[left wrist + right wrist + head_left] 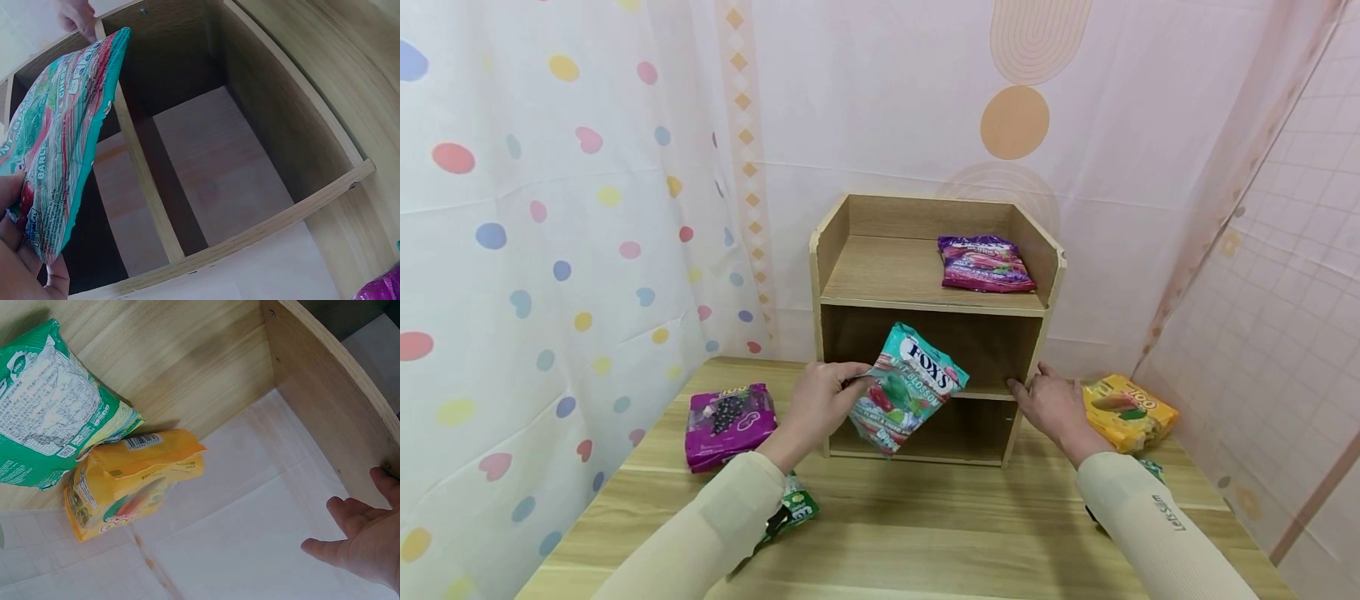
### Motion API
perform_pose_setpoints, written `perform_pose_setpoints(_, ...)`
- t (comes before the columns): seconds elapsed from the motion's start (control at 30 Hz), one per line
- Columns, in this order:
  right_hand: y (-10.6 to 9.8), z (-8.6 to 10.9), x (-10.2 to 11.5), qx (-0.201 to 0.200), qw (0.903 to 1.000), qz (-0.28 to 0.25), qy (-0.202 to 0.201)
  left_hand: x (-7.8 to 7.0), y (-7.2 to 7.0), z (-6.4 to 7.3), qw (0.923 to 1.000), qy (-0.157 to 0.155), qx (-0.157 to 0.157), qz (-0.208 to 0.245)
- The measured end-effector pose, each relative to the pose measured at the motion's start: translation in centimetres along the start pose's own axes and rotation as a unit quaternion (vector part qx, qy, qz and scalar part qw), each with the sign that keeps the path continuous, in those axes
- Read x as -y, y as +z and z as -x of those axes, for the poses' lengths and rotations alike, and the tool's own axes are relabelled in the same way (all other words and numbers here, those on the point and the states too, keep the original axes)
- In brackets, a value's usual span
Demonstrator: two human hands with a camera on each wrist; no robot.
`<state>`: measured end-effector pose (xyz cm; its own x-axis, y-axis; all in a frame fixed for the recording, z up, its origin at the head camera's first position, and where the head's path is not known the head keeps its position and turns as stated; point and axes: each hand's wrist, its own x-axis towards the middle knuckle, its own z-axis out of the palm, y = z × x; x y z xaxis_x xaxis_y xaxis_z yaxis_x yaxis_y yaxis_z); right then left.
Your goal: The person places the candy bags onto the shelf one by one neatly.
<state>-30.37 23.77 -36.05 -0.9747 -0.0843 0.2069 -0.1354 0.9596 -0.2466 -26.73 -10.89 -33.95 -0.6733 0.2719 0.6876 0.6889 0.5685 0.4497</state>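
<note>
My left hand (816,406) pinches the edge of a teal Fox's candy bag (908,392) between thumb and fingers. The bag hangs tilted in front of the middle opening of a small wooden shelf (936,307). In the left wrist view, the bag (69,134) is seen at a slant, with the fingers at its lower end. My right hand (1051,407) rests against the shelf's right side panel, one fingertip at its front edge. Seen from the right wrist, the fingers (359,515) are spread loosely beside the panel (334,400), around nothing.
A purple Fox's bag (985,263) lies on the shelf's top. Left of the shelf are a purple grape-picture bag (730,425) and a green bag (796,504), partly behind my sleeve. To the right, a yellow mango bag (1131,411) stands near another green bag (56,412). Curtains surround the table.
</note>
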Motion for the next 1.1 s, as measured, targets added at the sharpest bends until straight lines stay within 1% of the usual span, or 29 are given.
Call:
perform_pose_setpoints(0.2, 0.0, 0.1, -0.1, -0.008, 0.9999, 0.007, -0.005, -0.2, -0.4, -0.4, 0.9997, -0.009, -0.021, -0.005)
perform_pose_setpoints(0.37, 0.0, 0.1, 0.0, -0.005, 0.9999, 0.006, -0.008, -0.4, -0.8, -0.8, 0.9992, -0.025, -0.031, 0.008)
perform_pose_setpoints(0.63, 0.0, 0.0, 0.0, -0.003, 1.0000, -0.002, -0.004, -0.7, -1.3, -1.7, 0.9972, -0.020, -0.065, 0.032)
perform_pose_setpoints(0.9, 0.0, -0.1, -0.1, -0.004, 1.0000, 0.000, -0.005, -0.9, -1.7, -2.2, 0.9954, -0.035, -0.083, 0.032)
perform_pose_setpoints(1.1, 0.0, 0.0, 0.0, -0.003, 1.0000, -0.004, -0.004, -1.2, -2.0, -2.6, 0.9924, -0.049, -0.102, 0.049)
